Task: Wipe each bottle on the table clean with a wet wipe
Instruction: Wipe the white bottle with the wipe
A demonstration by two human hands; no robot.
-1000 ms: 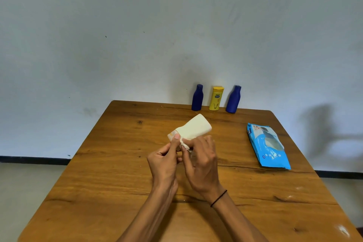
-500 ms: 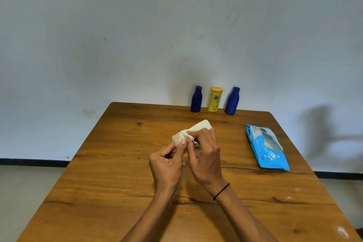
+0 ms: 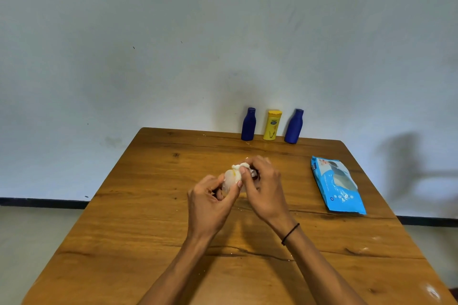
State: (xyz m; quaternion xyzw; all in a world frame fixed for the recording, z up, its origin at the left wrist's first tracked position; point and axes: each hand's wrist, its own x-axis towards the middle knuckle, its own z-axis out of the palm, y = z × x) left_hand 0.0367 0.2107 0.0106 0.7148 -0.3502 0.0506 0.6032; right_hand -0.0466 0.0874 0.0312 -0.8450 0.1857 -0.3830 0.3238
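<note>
Since a second ago the white bottle (image 3: 231, 179) has swung round between the hands: then its broad end stood clear above the fingers, pointing away and to the right, and now most of it is buried behind them, with only a rounded pale part showing. The right hand (image 3: 262, 187) has climbed from below the bottle to over its top.

Nearest, both forearms reach in over the wooden table (image 3: 138, 242), a black band on the right wrist. The left hand (image 3: 208, 202) grips the bottle from the left side, thumb and curled fingers wrapped about it. The right hand pinches a crumpled wet wipe (image 3: 241, 165) against the bottle's upper end, fingertips bunched together on it. Bottle and wipe sit right between the two sets of fingers, held above the table's middle.

To the right of the right hand's fingers, well apart, lies the blue wet wipe pack (image 3: 338, 187), flat on the table. Beyond the fingertips, at the far edge by the wall, three bottles stand upright in a row: a dark blue bottle (image 3: 248, 124), a yellow bottle (image 3: 271, 125) and a second dark blue bottle (image 3: 294, 126).

The step in hand looks like wiping the white bottle's end. Next, it probably calls for turning the bottle to reach any unwiped side, then setting it down and fetching one from the far row.
</note>
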